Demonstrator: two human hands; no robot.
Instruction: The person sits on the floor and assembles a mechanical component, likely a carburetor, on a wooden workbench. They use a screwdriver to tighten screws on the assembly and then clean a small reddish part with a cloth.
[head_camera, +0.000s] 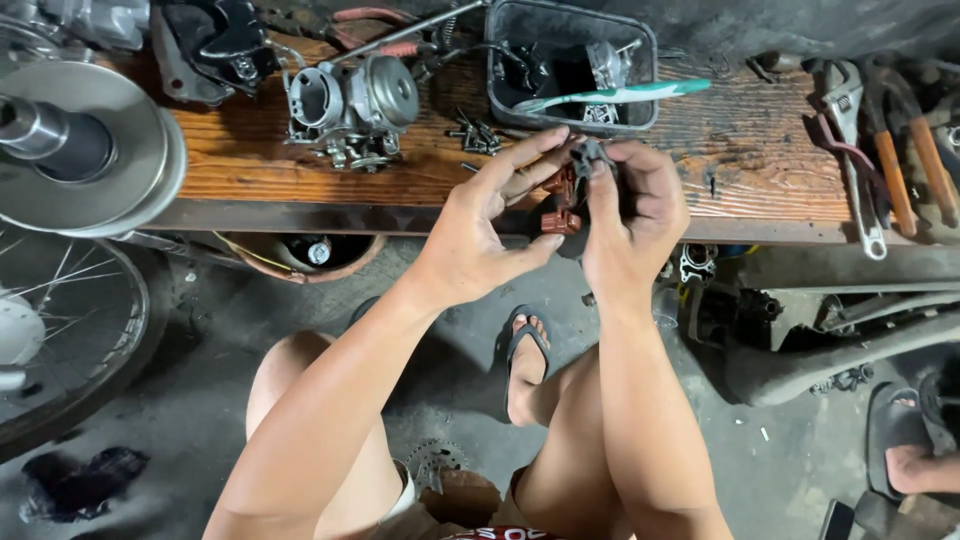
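Note:
Both my hands meet above the front edge of a wooden workbench (740, 160). My left hand (480, 225) grips a small reddish-brown part (560, 205) between thumb and fingers. My right hand (635, 220) pinches a small dark grey metal piece (588, 155) at the top of that part. A silver carburettor body (350, 105) sits on the bench to the left of my hands. Several small dark screws (478, 137) lie just beyond my left fingertips.
A black tray (505, 70) with dark parts and a green-and-white toothbrush (610, 95) stands behind my hands. Wrenches and wooden-handled tools (880, 150) lie at the bench's right end. A metal pulley disc (90, 145) and a spoked wheel (60, 320) are on the left. Another person's sandalled foot (905, 450) shows at lower right.

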